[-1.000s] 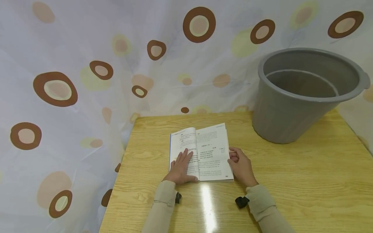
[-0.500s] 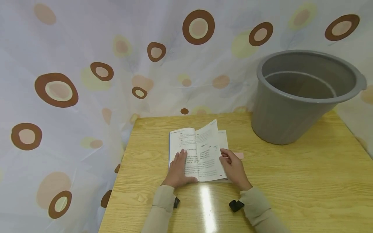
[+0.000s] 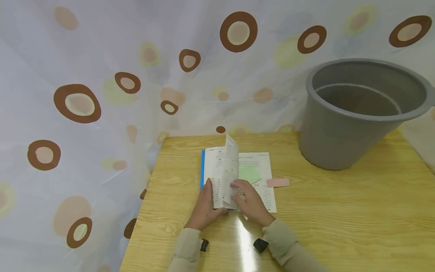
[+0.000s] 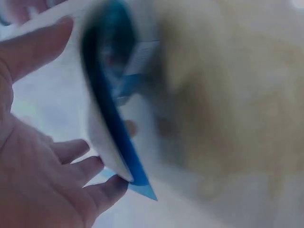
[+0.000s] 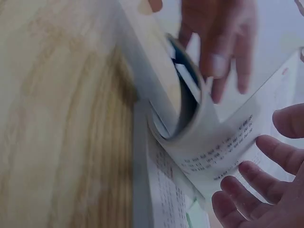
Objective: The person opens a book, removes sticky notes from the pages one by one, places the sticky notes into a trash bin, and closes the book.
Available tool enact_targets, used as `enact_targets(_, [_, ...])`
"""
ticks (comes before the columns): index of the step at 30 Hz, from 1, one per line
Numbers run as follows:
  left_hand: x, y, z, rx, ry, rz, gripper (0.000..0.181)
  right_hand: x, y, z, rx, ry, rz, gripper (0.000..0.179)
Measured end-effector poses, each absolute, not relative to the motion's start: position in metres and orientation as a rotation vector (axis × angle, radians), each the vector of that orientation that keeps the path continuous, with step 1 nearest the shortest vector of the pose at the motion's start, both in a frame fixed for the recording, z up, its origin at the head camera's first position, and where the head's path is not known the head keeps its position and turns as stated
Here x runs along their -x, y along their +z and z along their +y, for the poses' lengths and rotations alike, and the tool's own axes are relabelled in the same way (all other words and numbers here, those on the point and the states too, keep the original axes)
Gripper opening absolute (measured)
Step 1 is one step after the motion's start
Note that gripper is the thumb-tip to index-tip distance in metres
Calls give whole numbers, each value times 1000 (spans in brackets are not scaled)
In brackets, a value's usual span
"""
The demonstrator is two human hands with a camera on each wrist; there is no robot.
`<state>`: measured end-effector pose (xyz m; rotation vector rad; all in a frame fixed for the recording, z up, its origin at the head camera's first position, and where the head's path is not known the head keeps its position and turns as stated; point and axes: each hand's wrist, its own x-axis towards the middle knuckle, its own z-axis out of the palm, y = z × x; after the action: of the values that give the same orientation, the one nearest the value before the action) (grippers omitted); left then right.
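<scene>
An open book (image 3: 255,160) lies on the wooden table, its blue cover edge showing at the left. One page (image 3: 231,166) stands nearly upright near the spine. My right hand (image 3: 251,204) has its fingers against this page; in the right wrist view, the fingers (image 5: 251,183) are spread along the printed side. A green sticky note (image 3: 249,174) lies on the right-hand page below, and a pink paper strip (image 3: 278,183) sticks out past its edge. My left hand (image 3: 205,209) rests at the left pages, thumb at the bottom edge, fingertips (image 4: 111,187) right at the blue cover's rim.
A large grey bucket (image 3: 333,147) stands at the back right of the table (image 3: 357,211). Behind and to the left hangs a white curtain (image 3: 197,90) with brown and beige circles. Each wrist wears a black strap mount.
My right hand has pulled the right-hand page up and leftward toward the spine. The green note and pink strip beneath have come into view. My left hand has stayed at the left pages.
</scene>
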<state>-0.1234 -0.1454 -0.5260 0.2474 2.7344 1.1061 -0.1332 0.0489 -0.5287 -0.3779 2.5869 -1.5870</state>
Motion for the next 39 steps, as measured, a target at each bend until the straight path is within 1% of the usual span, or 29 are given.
enact_targets(4, [123, -505, -145, -397, 1113, 2726, 117, 130, -532, 44, 436, -1555, 2641, 32])
enact_targets(7, [122, -490, -142, -449, 1018, 2802, 110, 129, -535, 40, 474, -1496, 2710, 30])
enact_targets(10, [122, -480, -136, -469, 849, 2919, 98, 129, -538, 37, 502, -1418, 2774, 27])
enact_targets(13, [125, -473, -128, -532, 747, 3007, 83, 128, -539, 35, 540, -1343, 2813, 27])
enact_targets(18, [141, -471, -117, -639, 875, 2998, 59, 128, -543, 33, 677, -1204, 2883, 27])
enact_targets(22, [157, -480, -117, -636, 941, 2956, 50, 126, -543, 34, 759, -1149, 2896, 30])
enact_targets(26, [167, -494, -123, -685, 866, 2942, 49, 122, -539, 36, 752, -1135, 2904, 31])
enact_targets(30, [169, -509, -126, -806, 637, 2950, 57, 122, -538, 40, 778, -1111, 2920, 30])
enact_targets(33, [167, -516, -128, -827, 467, 2877, 65, 123, -540, 40, 769, -1133, 2884, 31])
enact_targets(39, [162, -519, -132, -725, 433, 2752, 82, 122, -549, 40, 640, -1242, 2804, 50])
